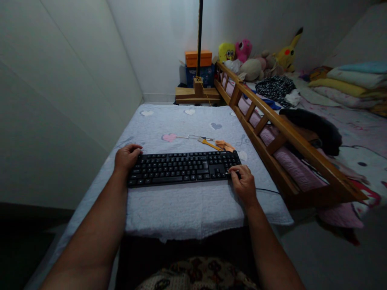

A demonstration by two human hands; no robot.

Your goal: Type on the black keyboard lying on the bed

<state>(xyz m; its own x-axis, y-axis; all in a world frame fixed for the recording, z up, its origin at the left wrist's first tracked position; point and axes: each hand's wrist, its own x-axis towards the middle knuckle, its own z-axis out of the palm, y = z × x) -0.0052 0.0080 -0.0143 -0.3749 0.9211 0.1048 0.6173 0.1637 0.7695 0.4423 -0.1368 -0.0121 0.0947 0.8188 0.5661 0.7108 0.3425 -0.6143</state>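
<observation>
Now, steadying, seemingly | hands apart: left hand at keyboard's left end, right hand at its right (grips? can't tell) | flat on cloth | any shift needs both ends level

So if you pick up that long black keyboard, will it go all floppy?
The black keyboard looks straight along its length, so it's probably stiff. It likely won't roll, being wide and flat on the pale cloth. The thin cable near its right end might tug if it's attached, but I can't see where it joins.
</observation>
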